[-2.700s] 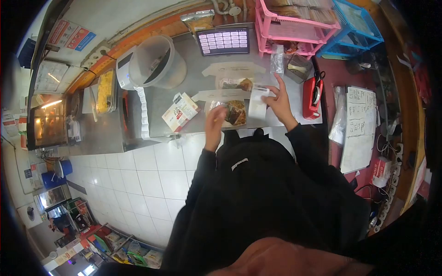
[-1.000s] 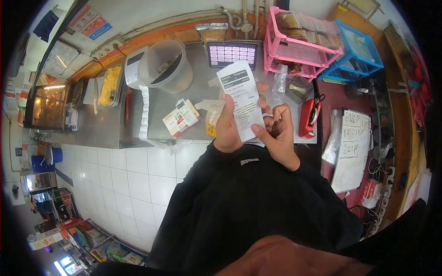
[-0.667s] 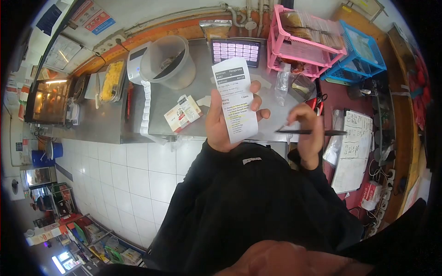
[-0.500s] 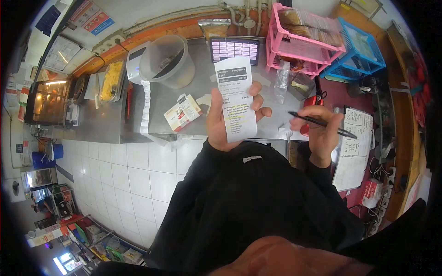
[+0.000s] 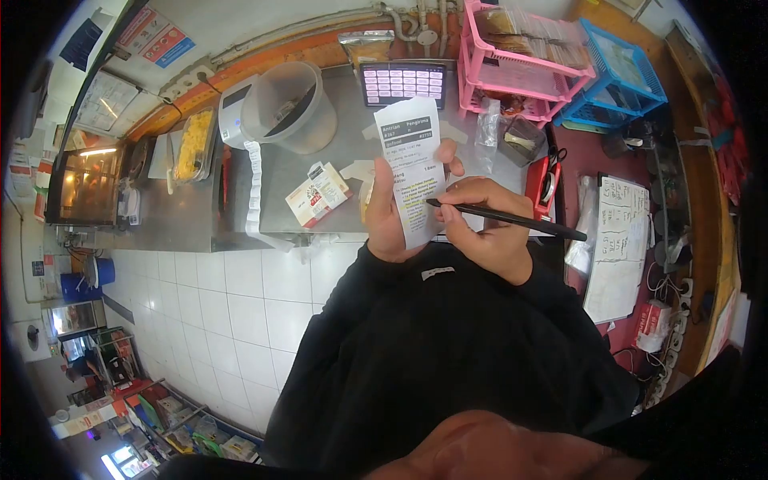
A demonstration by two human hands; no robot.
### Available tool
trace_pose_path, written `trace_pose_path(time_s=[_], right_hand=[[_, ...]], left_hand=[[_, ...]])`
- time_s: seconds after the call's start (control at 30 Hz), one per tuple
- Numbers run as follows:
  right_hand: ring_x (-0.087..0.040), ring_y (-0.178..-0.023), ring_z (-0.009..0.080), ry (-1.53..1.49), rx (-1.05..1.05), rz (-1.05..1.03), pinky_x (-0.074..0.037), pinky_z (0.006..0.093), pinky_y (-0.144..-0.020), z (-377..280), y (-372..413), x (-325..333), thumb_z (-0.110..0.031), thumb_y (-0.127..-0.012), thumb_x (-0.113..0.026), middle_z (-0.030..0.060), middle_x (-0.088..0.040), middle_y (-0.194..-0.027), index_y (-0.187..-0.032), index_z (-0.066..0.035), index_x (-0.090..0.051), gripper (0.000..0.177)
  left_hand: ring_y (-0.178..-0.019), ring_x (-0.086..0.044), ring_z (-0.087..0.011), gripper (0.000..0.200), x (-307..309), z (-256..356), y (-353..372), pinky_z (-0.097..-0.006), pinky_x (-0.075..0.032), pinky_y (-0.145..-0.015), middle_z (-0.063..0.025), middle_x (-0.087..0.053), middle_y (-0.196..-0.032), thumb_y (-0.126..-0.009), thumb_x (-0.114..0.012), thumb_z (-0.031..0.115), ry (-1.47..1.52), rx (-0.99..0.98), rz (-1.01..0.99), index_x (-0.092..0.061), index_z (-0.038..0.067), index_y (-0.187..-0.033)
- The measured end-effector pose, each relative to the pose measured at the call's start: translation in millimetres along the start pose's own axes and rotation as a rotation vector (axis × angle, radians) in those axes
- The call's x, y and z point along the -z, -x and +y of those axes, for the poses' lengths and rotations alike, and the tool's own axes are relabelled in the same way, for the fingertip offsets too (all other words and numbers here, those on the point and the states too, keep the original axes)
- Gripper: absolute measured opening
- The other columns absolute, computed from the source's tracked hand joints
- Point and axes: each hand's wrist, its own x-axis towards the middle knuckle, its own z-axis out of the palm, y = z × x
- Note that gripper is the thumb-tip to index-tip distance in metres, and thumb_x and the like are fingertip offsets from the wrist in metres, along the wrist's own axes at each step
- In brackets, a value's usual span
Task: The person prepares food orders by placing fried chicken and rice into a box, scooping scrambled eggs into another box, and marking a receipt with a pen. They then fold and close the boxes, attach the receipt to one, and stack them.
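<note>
A long printed receipt (image 5: 412, 148) lies upright in my left hand (image 5: 387, 216), the thumb across its left edge and the fingers behind it. Yellow highlighter marks some of its lower lines. My right hand (image 5: 492, 228) grips a black pen (image 5: 520, 220) between thumb and fingers. The pen's tip is right at the highlighted lines of the receipt. Beyond the paper, a tablet (image 5: 404, 84) showing a grid of buttons stands at the back of the metal counter. To the left of my hands lies a small white and red box (image 5: 318, 194).
A clear plastic bucket (image 5: 308, 120) stands beside a receipt printer (image 5: 236, 116) with a long paper strip hanging from it. Pink stacked baskets (image 5: 520, 76) and blue baskets (image 5: 612, 104) fill the back right. Scissors (image 5: 550, 180) and a clipboard with written sheets (image 5: 616, 240) lie at the right.
My right hand has moved left with the pen, bringing its tip from beside the receipt onto its lower printed lines. My left hand still holds the receipt in nearly the same place.
</note>
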Motion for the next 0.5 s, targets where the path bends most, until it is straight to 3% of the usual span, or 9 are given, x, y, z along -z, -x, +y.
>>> trace_pose_path(time_s=[0.13,0.27,0.5], right_hand=[[-0.063,-0.066,0.0114,0.124,0.061,-0.040,-0.049,0.0234,-0.060,2,1,-1,-0.001,-0.073,-0.070,0.0078,-0.065,-0.076,-0.086,-0.001,-0.066,0.013],[-0.063,-0.064,0.0126,0.041,0.021,0.020,-0.049,0.0235,-0.059,10,6,-2,-0.001,-0.071,-0.069,0.0073,-0.065,-0.075,-0.084,-0.002,-0.065,0.014],[-0.064,-0.063,0.0126,0.082,0.102,-0.032,-0.050,0.0230,-0.057,10,11,0,0.000,-0.069,-0.069,0.0082,-0.064,-0.075,-0.084,-0.003,-0.065,0.015]], left_hand=[[-0.102,-0.047,-0.0230,0.057,-2,-1,3,-0.0343,-0.044,-0.085,-0.0104,-0.045,-0.110,-0.098,-0.027,0.051,0.069,0.009,0.008,-0.037,0.007,-0.132],[-0.100,-0.048,-0.0226,0.057,-1,0,3,-0.0338,-0.045,-0.084,-0.0102,-0.046,-0.109,-0.098,-0.027,0.052,0.086,-0.007,-0.006,-0.037,0.007,-0.132],[-0.099,-0.049,-0.0209,0.056,-1,0,5,-0.0399,-0.045,-0.089,-0.0084,-0.046,-0.107,-0.097,-0.026,0.054,0.088,0.002,0.007,-0.039,0.011,-0.130]])
